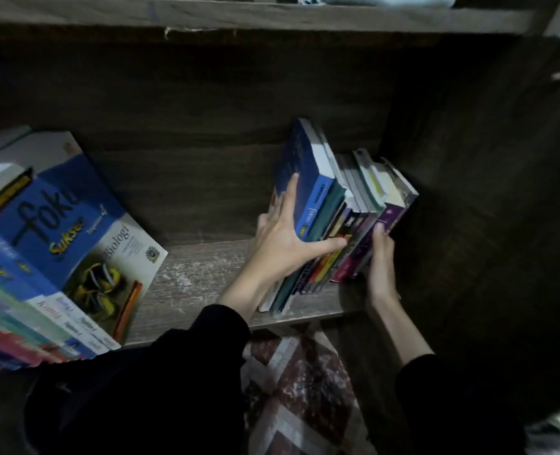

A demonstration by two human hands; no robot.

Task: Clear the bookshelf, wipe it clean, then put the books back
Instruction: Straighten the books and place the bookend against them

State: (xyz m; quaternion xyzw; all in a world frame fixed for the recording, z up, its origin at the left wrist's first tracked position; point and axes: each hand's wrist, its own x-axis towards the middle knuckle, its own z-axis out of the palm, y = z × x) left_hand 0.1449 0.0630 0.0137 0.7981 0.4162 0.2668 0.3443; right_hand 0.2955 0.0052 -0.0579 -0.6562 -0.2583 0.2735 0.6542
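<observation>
A row of books stands leaning at the right end of a dark wooden shelf, against the side wall. My left hand presses flat on the blue cover at the row's left side, thumb across the spines. My right hand grips the row's right side at a purple book. The two hands clamp the row between them. A second group of books leans at the shelf's left end, a blue biology book on top.
The shelf board between the two groups is bare and shows pale dusty scuffs. The upper shelf edge runs across the top. Patterned floor tiles show below the shelf. The bookcase side panel stands at the right.
</observation>
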